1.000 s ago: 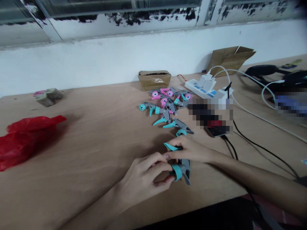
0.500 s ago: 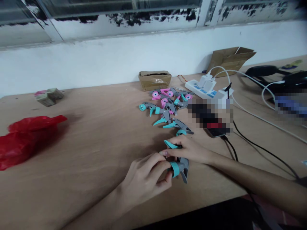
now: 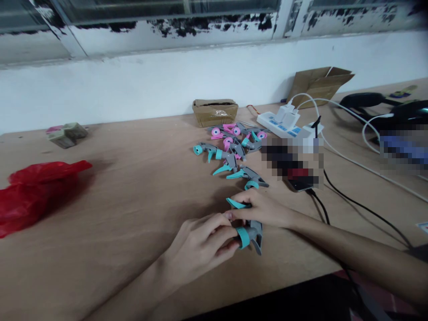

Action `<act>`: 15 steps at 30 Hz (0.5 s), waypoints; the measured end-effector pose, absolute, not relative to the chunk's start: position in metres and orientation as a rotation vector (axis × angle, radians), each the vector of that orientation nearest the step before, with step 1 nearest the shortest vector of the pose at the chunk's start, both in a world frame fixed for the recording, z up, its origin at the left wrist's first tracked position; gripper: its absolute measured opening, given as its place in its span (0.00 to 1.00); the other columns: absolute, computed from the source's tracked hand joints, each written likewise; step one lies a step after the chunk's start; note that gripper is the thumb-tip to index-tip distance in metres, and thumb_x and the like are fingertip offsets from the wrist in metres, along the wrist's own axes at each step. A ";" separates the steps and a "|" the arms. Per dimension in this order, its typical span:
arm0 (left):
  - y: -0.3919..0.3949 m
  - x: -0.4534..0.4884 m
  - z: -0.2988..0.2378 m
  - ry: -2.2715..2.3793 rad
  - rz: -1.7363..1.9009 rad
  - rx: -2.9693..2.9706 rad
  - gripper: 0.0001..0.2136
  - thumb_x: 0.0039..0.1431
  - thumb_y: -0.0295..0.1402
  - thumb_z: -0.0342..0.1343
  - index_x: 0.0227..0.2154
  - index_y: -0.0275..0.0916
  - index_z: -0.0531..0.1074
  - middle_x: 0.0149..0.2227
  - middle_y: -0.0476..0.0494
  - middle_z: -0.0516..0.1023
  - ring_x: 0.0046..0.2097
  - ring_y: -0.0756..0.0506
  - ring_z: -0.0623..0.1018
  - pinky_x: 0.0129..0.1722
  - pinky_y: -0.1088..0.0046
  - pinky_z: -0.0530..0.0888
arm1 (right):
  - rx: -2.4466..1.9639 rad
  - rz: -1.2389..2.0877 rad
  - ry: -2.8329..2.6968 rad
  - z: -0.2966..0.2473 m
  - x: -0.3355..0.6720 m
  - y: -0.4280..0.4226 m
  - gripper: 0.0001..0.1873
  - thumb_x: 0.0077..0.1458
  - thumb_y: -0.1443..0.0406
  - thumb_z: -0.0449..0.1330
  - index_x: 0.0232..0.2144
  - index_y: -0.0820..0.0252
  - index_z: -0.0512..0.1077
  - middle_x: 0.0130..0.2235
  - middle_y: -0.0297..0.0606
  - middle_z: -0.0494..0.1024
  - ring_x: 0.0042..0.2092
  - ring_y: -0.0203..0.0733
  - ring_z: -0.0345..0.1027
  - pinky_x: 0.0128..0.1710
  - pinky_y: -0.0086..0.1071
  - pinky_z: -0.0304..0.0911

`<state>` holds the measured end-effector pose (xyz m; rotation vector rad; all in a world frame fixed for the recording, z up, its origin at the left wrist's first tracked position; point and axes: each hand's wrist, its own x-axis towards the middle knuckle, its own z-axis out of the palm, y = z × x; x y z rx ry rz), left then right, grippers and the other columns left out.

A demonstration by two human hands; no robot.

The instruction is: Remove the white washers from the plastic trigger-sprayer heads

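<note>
A person's right hand clasps a grey-and-teal trigger sprayer head over the near part of a wooden surface; bent fingers of the left hand meet its teal collar, though whether they grip is hidden. Apparently light, stiff, smooth plastic, it probably holds best by body and collar, clear of the trigger. Its long axis runs away from the person, grey tail nearest, collar and trigger pointing left.

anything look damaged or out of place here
Yes: ragged black patches break up the white band along the window, as if paint had peeled. The small cardboard box also looks crumpled along its top.
</note>
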<state>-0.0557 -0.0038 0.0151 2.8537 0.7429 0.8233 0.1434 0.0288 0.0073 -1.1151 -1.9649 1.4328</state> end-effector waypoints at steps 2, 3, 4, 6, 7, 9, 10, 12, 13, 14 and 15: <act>-0.005 -0.054 0.014 0.771 0.844 2.850 0.04 0.56 0.27 0.53 0.33 0.39 0.71 0.34 0.49 0.76 0.34 0.51 0.77 0.29 0.79 0.77 | -1.132 1.406 -1.952 0.008 0.142 0.028 0.21 0.51 0.54 0.60 0.17 0.63 0.65 0.19 0.31 0.70 0.23 0.31 0.63 0.21 0.24 0.54; -0.005 -0.054 0.014 0.783 0.858 2.839 0.04 0.55 0.27 0.53 0.33 0.39 0.71 0.33 0.49 0.76 0.33 0.51 0.77 0.29 0.79 0.76 | -1.134 1.398 -1.946 0.009 0.141 0.027 0.21 0.51 0.54 0.59 0.17 0.63 0.65 0.19 0.31 0.69 0.23 0.31 0.62 0.21 0.24 0.54; -0.006 -0.054 0.013 0.795 0.876 2.827 0.04 0.55 0.27 0.53 0.32 0.39 0.71 0.33 0.49 0.76 0.32 0.52 0.77 0.29 0.79 0.76 | -1.131 1.397 -1.938 0.009 0.141 0.027 0.21 0.52 0.54 0.59 0.17 0.63 0.64 0.19 0.31 0.69 0.23 0.30 0.62 0.21 0.24 0.54; -0.006 -0.053 0.013 0.827 0.892 2.803 0.04 0.54 0.27 0.53 0.32 0.39 0.71 0.33 0.48 0.76 0.32 0.51 0.77 0.29 0.79 0.76 | -1.117 1.408 -1.910 0.008 0.141 0.027 0.21 0.51 0.54 0.59 0.17 0.62 0.63 0.18 0.29 0.67 0.22 0.30 0.61 0.21 0.24 0.53; -0.006 -0.053 0.013 0.843 0.888 2.793 0.04 0.54 0.27 0.53 0.31 0.39 0.72 0.33 0.48 0.76 0.32 0.51 0.78 0.29 0.79 0.76 | -1.110 1.416 -1.892 0.008 0.141 0.026 0.21 0.51 0.54 0.59 0.16 0.62 0.62 0.18 0.29 0.66 0.22 0.30 0.60 0.21 0.24 0.53; -0.007 -0.052 0.013 0.860 0.881 2.781 0.03 0.53 0.28 0.54 0.31 0.39 0.71 0.33 0.48 0.76 0.33 0.51 0.78 0.30 0.78 0.76 | -1.098 1.424 -1.868 0.007 0.141 0.026 0.21 0.51 0.54 0.59 0.16 0.62 0.61 0.18 0.29 0.66 0.22 0.30 0.60 0.21 0.24 0.53; -0.007 -0.052 0.013 0.862 0.882 2.780 0.03 0.53 0.27 0.54 0.31 0.39 0.71 0.33 0.48 0.76 0.33 0.51 0.78 0.30 0.78 0.76 | -1.097 1.423 -1.866 0.006 0.141 0.026 0.21 0.51 0.54 0.59 0.17 0.62 0.62 0.18 0.29 0.67 0.23 0.30 0.60 0.21 0.24 0.53; -0.008 -0.051 0.013 0.851 0.886 2.791 0.03 0.52 0.27 0.54 0.31 0.39 0.71 0.33 0.48 0.76 0.33 0.51 0.78 0.30 0.78 0.76 | -1.101 1.409 -1.879 0.006 0.141 0.025 0.21 0.52 0.54 0.59 0.17 0.62 0.63 0.19 0.30 0.67 0.23 0.30 0.61 0.22 0.24 0.54; -0.008 -0.051 0.013 0.846 0.884 2.800 0.03 0.52 0.27 0.54 0.31 0.39 0.71 0.32 0.48 0.75 0.33 0.51 0.77 0.29 0.78 0.76 | -1.104 1.397 -1.894 0.005 0.142 0.025 0.21 0.51 0.54 0.59 0.17 0.62 0.63 0.19 0.30 0.67 0.23 0.31 0.61 0.21 0.24 0.54; -0.008 -0.051 0.013 0.841 0.882 2.809 0.04 0.52 0.26 0.54 0.31 0.38 0.71 0.32 0.49 0.75 0.32 0.51 0.77 0.29 0.78 0.76 | -1.108 1.381 -1.910 0.005 0.142 0.025 0.21 0.51 0.54 0.59 0.17 0.62 0.63 0.18 0.30 0.67 0.23 0.31 0.61 0.21 0.24 0.54; -0.008 -0.051 0.013 0.828 0.877 2.819 0.04 0.52 0.26 0.54 0.31 0.39 0.70 0.31 0.49 0.75 0.32 0.51 0.77 0.29 0.78 0.76 | -1.108 1.369 -1.924 0.005 0.142 0.025 0.21 0.51 0.54 0.60 0.17 0.62 0.64 0.18 0.30 0.67 0.23 0.30 0.61 0.21 0.24 0.54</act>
